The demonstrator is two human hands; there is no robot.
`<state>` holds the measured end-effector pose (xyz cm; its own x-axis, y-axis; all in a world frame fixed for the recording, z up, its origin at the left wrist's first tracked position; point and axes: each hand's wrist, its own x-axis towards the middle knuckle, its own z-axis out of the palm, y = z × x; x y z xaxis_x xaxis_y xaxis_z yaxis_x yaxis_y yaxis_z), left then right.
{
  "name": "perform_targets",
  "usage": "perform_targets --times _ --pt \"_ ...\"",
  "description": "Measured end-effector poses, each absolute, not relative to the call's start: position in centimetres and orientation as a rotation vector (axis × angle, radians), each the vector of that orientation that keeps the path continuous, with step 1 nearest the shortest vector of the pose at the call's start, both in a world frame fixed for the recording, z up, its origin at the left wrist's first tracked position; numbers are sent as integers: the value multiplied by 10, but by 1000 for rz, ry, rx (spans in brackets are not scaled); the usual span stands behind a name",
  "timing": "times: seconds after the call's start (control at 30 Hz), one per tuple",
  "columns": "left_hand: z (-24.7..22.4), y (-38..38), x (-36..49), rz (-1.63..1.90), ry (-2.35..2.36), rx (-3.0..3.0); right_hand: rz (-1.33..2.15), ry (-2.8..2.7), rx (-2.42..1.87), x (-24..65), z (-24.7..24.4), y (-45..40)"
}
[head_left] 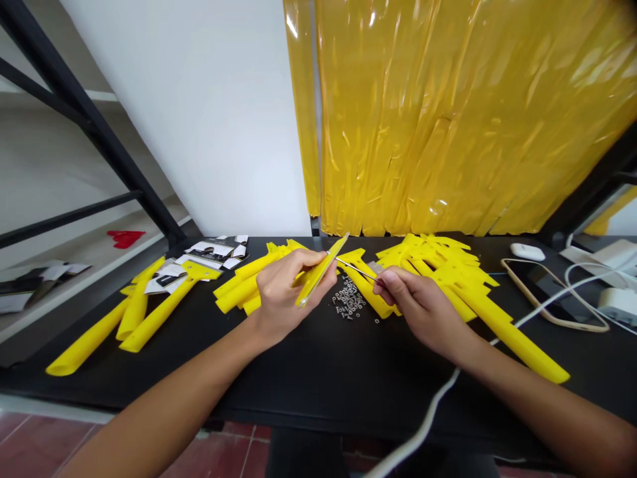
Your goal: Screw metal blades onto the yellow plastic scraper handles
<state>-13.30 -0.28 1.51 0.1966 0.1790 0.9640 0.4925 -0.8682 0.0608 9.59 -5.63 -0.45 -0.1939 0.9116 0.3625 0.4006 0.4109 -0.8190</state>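
Raised over the table, my left hand (283, 289) is closed around a yellow plastic handle (318, 272) seen edge-on, with a thin strip that looks metallic along it. My right hand (418, 302) pinches a thin metal screwdriver (359, 268); its shaft points left and its tip meets the handle beside a small screw. Whether the tip sits in the screw head is too small to tell. Beneath and between my hands lies a loose heap of small screws and nuts (351, 299) on the black table (318, 385).
Yellow handles lie in a left group (159, 312), a middle group (239, 285) and a right pile (438, 265). Black-and-white printed cards (213, 251) lie back left. At right are a phone (547, 292), a white earbud case (527, 251) and a white cable (428, 425) crossing the table's front edge.
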Motion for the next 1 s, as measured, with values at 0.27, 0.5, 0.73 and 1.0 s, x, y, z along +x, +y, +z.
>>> perform_targets --times 0.27,0.5,0.73,1.0 --pt "12 -1 -132 -1735 -666 -2263 775 -1776 -1140 94 -4 -58" --pt "15 3 -136 -1605 -622 -2285 894 -1849 -1078 91 -4 -59" --pt "13 5 -136 -1570 -592 -2275 796 -1768 -1090 95 -2 -56" --pt "9 4 -137 -1540 -516 -2257 1292 -1521 -1023 97 3 -58"
